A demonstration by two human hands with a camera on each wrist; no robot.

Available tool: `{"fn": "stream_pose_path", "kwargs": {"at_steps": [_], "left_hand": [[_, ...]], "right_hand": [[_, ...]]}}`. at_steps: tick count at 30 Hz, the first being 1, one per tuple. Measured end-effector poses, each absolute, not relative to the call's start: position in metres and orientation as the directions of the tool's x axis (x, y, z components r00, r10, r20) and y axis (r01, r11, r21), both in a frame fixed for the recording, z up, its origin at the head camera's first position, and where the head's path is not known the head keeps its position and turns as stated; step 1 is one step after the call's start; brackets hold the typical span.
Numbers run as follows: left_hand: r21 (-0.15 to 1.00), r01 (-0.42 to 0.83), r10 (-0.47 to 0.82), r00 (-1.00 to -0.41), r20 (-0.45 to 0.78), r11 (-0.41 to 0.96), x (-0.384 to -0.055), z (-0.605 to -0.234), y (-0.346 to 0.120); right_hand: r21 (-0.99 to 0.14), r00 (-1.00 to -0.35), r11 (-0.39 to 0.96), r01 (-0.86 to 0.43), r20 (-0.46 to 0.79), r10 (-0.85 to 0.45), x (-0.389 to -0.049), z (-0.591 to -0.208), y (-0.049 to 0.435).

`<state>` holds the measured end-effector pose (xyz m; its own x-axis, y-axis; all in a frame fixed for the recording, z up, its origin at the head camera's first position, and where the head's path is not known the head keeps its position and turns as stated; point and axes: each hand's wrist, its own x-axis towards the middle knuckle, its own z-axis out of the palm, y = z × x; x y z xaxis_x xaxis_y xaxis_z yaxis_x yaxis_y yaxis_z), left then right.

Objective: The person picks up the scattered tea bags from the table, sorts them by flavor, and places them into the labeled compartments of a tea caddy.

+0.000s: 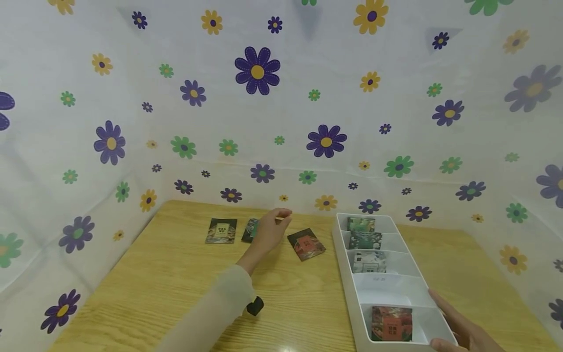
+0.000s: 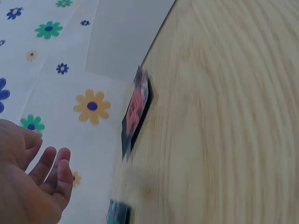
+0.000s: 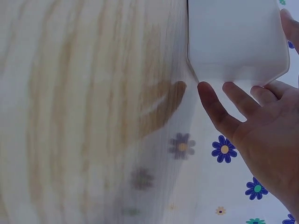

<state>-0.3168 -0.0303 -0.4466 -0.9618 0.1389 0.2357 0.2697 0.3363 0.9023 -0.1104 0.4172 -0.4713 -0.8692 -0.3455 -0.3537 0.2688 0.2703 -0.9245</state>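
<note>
**A:** Hands first?

**B:** Left hand [image 1: 269, 231] over the back of the table [image 1: 176, 274], partly hiding a teal sachet [image 1: 249, 231]. Fingers loosely bent, apart, nothing seen in them. Right hand [image 1: 468, 330] on the white tray [image 1: 350, 293]: fingers along the outer wall, thumb by the near rim, a light hold on that corner.

**A:** How far along?

**B:** Partway, I'd judge. Four of five compartments hold something: green sachet [image 1: 361, 224] at the back, then dark green sachet [image 1: 366, 240], grey sachet [image 1: 369, 262], and red sachet [image 1: 392, 324] nearest. Bare compartment [image 1: 387, 293] is second from the near end. Loose on the table, seemingly left to deal with: the teal one, a gold-labelled sachet [image 1: 221, 231] to its left, a red-labelled sachet [image 1: 306, 244] between left hand and tray. Can't tell whether any compartment holds several.

**A:** Materials?

**B:** Sachets flat, near square, busily printed. Tray long, smooth, plastic by its look, with thin cross-dividers. Table pale yellow, wood-grained. Sleeve [image 1: 226, 293] soft, off-white. Beyond, creased white cloth [image 1: 281, 112] printed with flowers.
</note>
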Motion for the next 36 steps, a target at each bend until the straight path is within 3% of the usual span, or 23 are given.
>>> {"fn": "stream_pose_path", "kwargs": {"at_steps": [19,26,36], "left_hand": [[0.871,0.131,-0.032,-0.986,0.166,0.474,-0.333,-0.456,-0.107],[0.859,0.105,-0.008,-0.992,0.126,0.501,-0.343,-0.464,-0.122],[0.835,0.074,0.095,-0.995,0.026,0.545,-0.351,-0.473,-0.125]], "right_hand": [[-0.936,-0.85,0.166,0.309,-0.35,-0.394,-0.112,-0.467,0.417],[-0.942,-0.861,0.167,0.29,-0.334,-0.383,-0.11,-0.473,0.42],[-0.967,-0.839,0.085,0.242,-0.253,-0.481,-0.11,-0.476,0.423]]}}
